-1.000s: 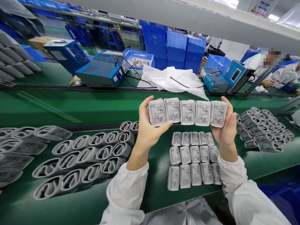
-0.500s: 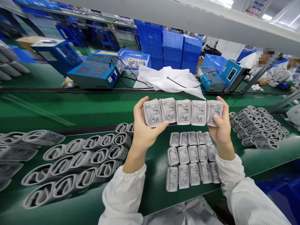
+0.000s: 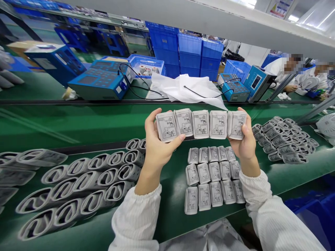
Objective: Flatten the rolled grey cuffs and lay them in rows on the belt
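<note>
**Cuffs (image 3: 201, 124) held in a row above the desk (image 3: 167, 223)**

The left hand (image 3: 159, 148) and right hand (image 3: 243, 144) stand apart, each clamped on one end of the five folded blood-pressure cuffs, thumbs across the printed faces. The row sits above the desk's dark rail (image 3: 86, 146). Below, a block of fifteen cuffs (image 3: 211, 177) lies near the front edge, with green desk showing around it, looped cuffs (image 3: 78, 184) to its left and a heaped pile of cuffs (image 3: 281, 139) to its right.
</note>
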`<state>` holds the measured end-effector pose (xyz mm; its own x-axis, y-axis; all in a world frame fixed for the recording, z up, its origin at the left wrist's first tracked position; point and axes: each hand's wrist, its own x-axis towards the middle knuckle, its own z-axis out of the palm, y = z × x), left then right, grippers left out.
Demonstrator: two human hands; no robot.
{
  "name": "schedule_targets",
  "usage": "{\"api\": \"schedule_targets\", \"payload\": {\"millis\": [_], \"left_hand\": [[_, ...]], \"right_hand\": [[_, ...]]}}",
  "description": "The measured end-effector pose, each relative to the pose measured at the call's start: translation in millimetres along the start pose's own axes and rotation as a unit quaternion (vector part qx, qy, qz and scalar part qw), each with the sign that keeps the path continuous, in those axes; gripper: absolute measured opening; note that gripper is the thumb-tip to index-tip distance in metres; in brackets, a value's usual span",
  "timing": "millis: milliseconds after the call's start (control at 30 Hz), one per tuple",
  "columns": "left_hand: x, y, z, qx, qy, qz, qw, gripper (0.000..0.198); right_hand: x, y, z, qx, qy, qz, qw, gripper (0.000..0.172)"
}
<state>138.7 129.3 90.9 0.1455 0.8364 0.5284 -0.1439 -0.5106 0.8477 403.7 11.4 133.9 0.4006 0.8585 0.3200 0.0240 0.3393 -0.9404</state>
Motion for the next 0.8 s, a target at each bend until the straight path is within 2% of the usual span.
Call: {"api": "schedule_targets", "payload": {"millis": [200,267,367,433,500,567,633,733,800], "left_hand": [[-1,-5,-0.8,0.009,-0.013,0.002,1.0,0.102],[1,-14,-0.2,0.018,-0.018,0.013,1.0,0.092],[2,-34,7.3,0.045,-0.036,0.031,0.998,0.076],[1,-48,17.8,0.072,-0.066,0.022,0.995,0.069],[-1,-62,31.1,0.13,-0.135,-0.005,0.982,0.06],[-5,-73,44.0,0.196,-0.224,-0.03,0.954,0.054],[-10,-80,52.7,0.242,-0.287,-0.051,0.926,0.054],[-17,-80,53.7,0.296,-0.295,-0.086,0.904,0.058],[-23,-73,47.8,0.346,-0.288,-0.123,0.885,0.057]], "right_hand": [[0,-1,1,-0.013,0.01,-0.006,1.0,0.077],[6,4,-6,-0.052,0.003,-0.036,0.998,0.073],[22,24,-32,-0.141,-0.011,-0.063,0.988,0.073],[31,47,-53,-0.179,-0.015,-0.015,0.984,0.071],[34,75,-72,-0.202,-0.005,0.047,0.978,0.064],[28,102,-85,-0.218,0.01,0.084,0.972,0.062],[15,123,-95,-0.237,0.02,0.111,0.965,0.067],[-11,132,-108,-0.288,0.045,0.152,0.945,0.08],[-30,126,-117,-0.329,0.058,0.186,0.924,0.078]]}}
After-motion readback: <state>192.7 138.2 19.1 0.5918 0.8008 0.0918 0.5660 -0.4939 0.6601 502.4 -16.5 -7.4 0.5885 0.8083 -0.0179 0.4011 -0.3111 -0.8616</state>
